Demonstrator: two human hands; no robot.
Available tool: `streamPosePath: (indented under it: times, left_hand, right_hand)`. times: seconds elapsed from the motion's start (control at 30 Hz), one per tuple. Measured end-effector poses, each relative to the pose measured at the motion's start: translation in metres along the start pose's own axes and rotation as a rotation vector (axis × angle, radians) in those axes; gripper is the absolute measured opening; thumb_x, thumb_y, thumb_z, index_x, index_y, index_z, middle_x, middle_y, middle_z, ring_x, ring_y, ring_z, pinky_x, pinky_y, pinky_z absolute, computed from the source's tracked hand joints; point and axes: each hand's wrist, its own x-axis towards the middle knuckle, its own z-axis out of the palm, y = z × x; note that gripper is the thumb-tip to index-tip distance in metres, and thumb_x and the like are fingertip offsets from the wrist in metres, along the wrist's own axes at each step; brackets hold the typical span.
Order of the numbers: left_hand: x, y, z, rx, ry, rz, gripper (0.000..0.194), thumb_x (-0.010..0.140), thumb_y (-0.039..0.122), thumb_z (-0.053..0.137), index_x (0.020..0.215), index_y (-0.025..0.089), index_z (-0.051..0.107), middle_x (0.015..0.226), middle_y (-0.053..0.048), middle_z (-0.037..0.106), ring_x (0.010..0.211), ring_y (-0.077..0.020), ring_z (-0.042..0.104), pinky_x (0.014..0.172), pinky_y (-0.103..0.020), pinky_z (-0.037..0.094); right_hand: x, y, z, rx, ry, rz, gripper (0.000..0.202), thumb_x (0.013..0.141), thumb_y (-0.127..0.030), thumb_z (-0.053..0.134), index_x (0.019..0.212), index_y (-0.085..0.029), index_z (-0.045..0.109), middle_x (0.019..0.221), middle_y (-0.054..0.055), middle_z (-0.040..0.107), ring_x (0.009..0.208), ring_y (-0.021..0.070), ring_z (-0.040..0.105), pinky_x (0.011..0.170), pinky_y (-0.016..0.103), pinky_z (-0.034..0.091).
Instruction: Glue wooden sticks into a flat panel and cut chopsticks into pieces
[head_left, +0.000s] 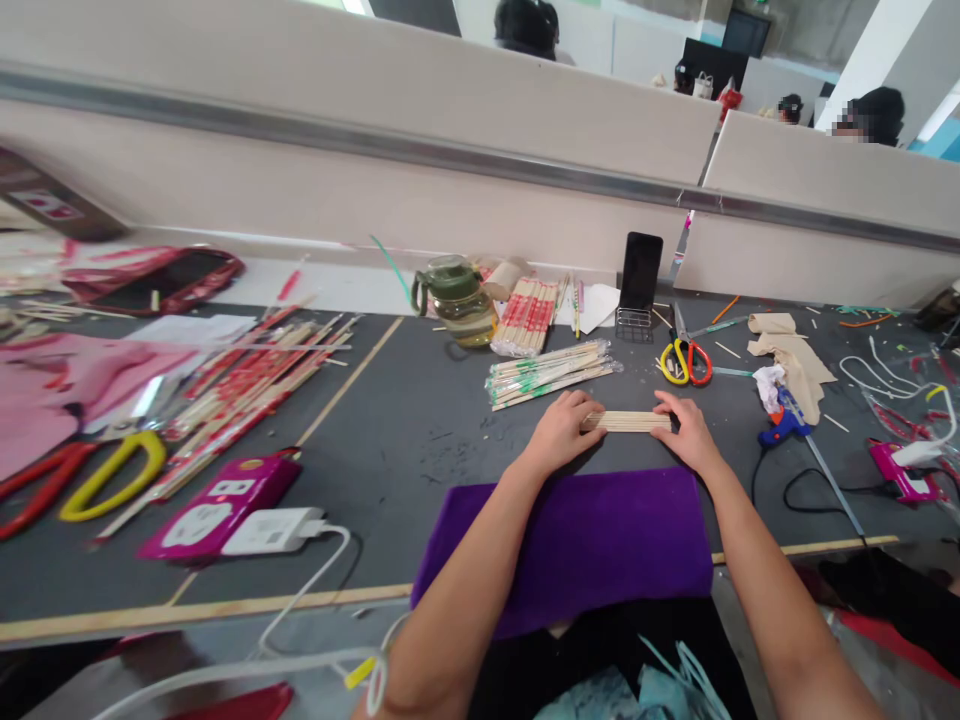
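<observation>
A row of pale wooden sticks, like bare chopsticks, lies side by side on the dark table. My left hand is closed on their left ends, and my right hand grips the right ends with thumb and fingers. Just beyond the left hand are wrapped chopsticks with green print. Below both wrists a purple cloth is spread along the table's front edge. Scissors with yellow and red handles lie past the right hand. A blue glue gun rests to its right.
Behind stand a green-lidded jug, red-wrapped chopsticks and a phone on a wire stand. At left lie more chopsticks, large scissors and a magenta power strip. A low partition borders the table; people sit beyond it.
</observation>
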Motion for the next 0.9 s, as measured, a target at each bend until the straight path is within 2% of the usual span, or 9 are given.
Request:
streamPosePath:
  times: [0.1, 0.3, 0.7, 0.9]
  left_hand:
    - [-0.002, -0.001, -0.002, -0.014, 0.002, -0.008, 0.032, 0.091, 0.038, 0.065, 0.116, 0.019, 0.069, 0.109, -0.009, 0.065, 0.103, -0.0266, 0.059, 0.094, -0.041, 0.049]
    - [-0.005, -0.004, -0.005, -0.007, -0.006, -0.060, 0.028, 0.090, 0.039, 0.067, 0.110, 0.019, 0.071, 0.104, -0.008, 0.063, 0.100, -0.0266, 0.059, 0.091, -0.041, 0.050]
    - [-0.007, 0.003, -0.012, -0.005, -0.042, -0.095, 0.028, 0.091, 0.037, 0.066, 0.110, 0.017, 0.072, 0.104, -0.010, 0.063, 0.100, -0.0277, 0.060, 0.090, -0.042, 0.051]
    - [-0.008, 0.005, -0.015, -0.045, -0.040, -0.109, 0.032, 0.090, 0.038, 0.067, 0.114, 0.017, 0.071, 0.108, -0.010, 0.064, 0.104, -0.0278, 0.061, 0.094, -0.041, 0.051]
  right_hand:
    - [-0.001, -0.001, -0.001, 0.002, -0.008, -0.004, 0.064, 0.082, -0.018, 0.073, 0.143, -0.029, 0.055, 0.114, 0.005, 0.076, 0.109, 0.0282, 0.062, 0.102, 0.048, 0.044]
    - [-0.002, -0.004, -0.004, 0.014, -0.024, -0.001, 0.064, 0.083, -0.018, 0.073, 0.143, -0.029, 0.054, 0.116, 0.005, 0.076, 0.111, 0.0293, 0.062, 0.104, 0.049, 0.043]
    - [-0.003, -0.016, -0.011, 0.053, -0.044, 0.024, 0.061, 0.083, -0.017, 0.073, 0.141, -0.028, 0.057, 0.116, 0.006, 0.076, 0.110, 0.0282, 0.064, 0.104, 0.048, 0.044]
    - [-0.006, -0.020, -0.014, 0.072, -0.024, 0.029, 0.057, 0.084, -0.021, 0.072, 0.139, -0.028, 0.059, 0.126, 0.008, 0.072, 0.118, 0.0292, 0.061, 0.107, 0.051, 0.044]
